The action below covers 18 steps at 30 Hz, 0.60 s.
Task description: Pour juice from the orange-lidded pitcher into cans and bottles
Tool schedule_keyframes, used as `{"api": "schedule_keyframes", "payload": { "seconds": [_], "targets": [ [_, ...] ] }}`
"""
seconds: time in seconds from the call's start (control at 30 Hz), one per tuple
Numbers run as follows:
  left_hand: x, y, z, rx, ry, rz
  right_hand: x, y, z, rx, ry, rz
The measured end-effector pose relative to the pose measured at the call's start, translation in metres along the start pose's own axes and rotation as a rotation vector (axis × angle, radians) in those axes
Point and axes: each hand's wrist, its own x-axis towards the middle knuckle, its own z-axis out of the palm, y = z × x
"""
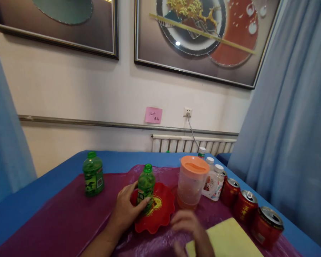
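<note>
My left hand (127, 208) is wrapped around a small green plastic bottle (145, 185) without a cap, standing upright over a red scalloped plate (166, 214) with a yellow emblem. My right hand (191, 230), slightly blurred, hovers to the right of the plate with its fingers curved and apart, nothing visible between them. Just beyond it stands a clear pitcher (191, 187) with an orange lid and some amber liquid at the bottom. Below and right of that hand lies a yellow cloth (231, 239).
Another green bottle (93, 175) stands at the left on the purple plastic sheet (66, 210) covering the blue table. Along the right edge are several red cans (245, 206) and white-capped bottles (216, 182). A radiator (171, 144) and a wall socket (187, 112) are behind.
</note>
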Motion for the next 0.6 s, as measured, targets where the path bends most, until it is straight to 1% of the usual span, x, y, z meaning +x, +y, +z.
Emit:
{"api": "schedule_keyframes", "payload": {
  "seconds": [0.03, 0.07, 0.1, 0.13, 0.17, 0.23, 0.3, 0.4, 0.5, 0.6],
  "targets": [
    [0.000, 0.001, 0.000, -0.005, -0.004, -0.003, 0.000, 0.013, -0.016, -0.050, 0.220, 0.103],
    [0.000, 0.003, -0.001, -0.010, -0.007, -0.010, 0.000, 0.023, -0.030, -0.083, 0.406, 0.232],
    [0.001, 0.004, -0.001, -0.015, -0.008, -0.019, 0.000, 0.032, -0.043, -0.078, 0.558, 0.370],
    [0.001, 0.005, -0.001, -0.021, -0.009, -0.031, 0.000, 0.040, -0.052, -0.056, 0.661, 0.494],
    [0.001, 0.006, -0.001, -0.025, -0.008, -0.042, 0.000, 0.047, -0.059, -0.023, 0.722, 0.598],
    [0.001, 0.007, -0.001, -0.032, -0.014, -0.060, 0.002, 0.060, -0.066, 0.037, 0.761, 0.725],
    [0.000, 0.007, -0.001, -0.033, -0.027, -0.075, 0.004, 0.074, -0.067, 0.031, 0.784, 0.777],
    [-0.001, 0.005, -0.001, -0.028, -0.043, -0.091, 0.007, 0.093, -0.069, -0.091, 0.853, 0.831],
    [-0.002, 0.005, -0.001, -0.031, -0.056, -0.099, 0.006, 0.106, -0.076, -0.206, 0.901, 0.863],
    [-0.003, 0.007, -0.001, -0.046, -0.074, -0.100, 0.006, 0.114, -0.086, -0.144, 0.868, 0.851]
  ]
}}
